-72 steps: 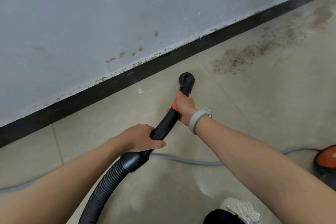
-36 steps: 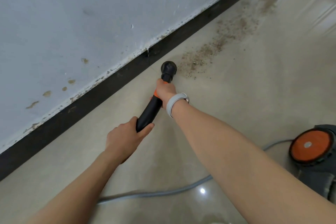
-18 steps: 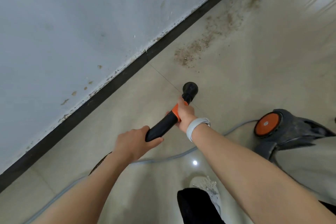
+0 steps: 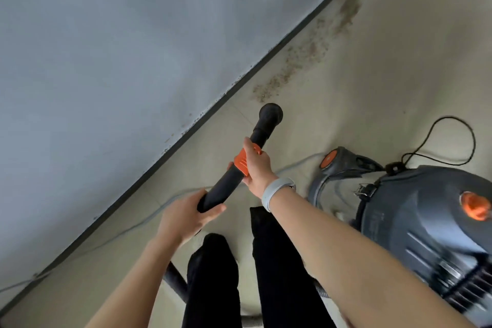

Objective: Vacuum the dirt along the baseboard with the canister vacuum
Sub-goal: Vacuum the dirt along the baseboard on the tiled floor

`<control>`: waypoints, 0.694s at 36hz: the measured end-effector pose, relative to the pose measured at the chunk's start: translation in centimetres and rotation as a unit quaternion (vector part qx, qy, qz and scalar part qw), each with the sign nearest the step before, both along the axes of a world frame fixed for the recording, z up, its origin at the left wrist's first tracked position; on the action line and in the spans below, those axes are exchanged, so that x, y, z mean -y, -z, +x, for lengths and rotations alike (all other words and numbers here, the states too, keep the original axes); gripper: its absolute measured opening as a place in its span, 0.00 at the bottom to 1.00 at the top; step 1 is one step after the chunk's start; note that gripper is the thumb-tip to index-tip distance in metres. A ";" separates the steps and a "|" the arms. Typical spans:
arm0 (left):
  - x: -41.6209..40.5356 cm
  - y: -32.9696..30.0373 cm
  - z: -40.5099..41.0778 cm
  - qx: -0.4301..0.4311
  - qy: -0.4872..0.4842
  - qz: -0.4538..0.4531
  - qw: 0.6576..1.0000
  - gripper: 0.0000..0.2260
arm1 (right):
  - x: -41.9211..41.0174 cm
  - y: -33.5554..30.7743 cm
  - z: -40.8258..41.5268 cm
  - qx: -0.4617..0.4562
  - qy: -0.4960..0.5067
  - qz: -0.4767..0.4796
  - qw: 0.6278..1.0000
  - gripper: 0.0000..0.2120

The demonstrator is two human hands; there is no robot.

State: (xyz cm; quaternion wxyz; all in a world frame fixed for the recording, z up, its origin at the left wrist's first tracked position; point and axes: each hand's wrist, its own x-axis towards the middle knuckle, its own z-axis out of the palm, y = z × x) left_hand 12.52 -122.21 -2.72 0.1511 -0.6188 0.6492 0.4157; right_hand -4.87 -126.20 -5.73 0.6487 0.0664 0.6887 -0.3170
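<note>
Both hands [image 4: 186, 217] [image 4: 257, 168] grip wand [image 4: 239, 168]; nozzle [image 4: 270, 114] near dirt [image 4: 298, 66].

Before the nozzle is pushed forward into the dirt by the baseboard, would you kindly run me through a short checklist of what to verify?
1. Left hand grips the rear of the wand: ok.
2. Right hand grips the wand at the orange collar: ok.
3. Nozzle aimed at the dirt trail: ok, just short of its near end.
4. Nozzle on the floor: cannot tell.
5. Canister vacuum beside the right arm, off the path: ok.
6. Black cord looped on the floor right of the dirt: ok.
</note>
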 end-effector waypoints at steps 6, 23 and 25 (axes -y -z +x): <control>-1.0 -9.0 -4.5 0.002 -0.008 -0.025 1.000 0.15 | -0.7 -9.6 -4.8 -0.010 -0.019 -0.026 0.999 0.33; 5.9 -14.8 -16.9 -0.046 -0.023 -0.006 0.999 0.18 | 4.6 -16.6 -16.5 0.022 0.093 -0.086 0.992 0.23; 8.0 -14.4 -18.7 -0.052 -0.028 0.003 0.998 0.18 | 6.8 -16.0 -17.9 0.014 0.096 -0.090 0.991 0.24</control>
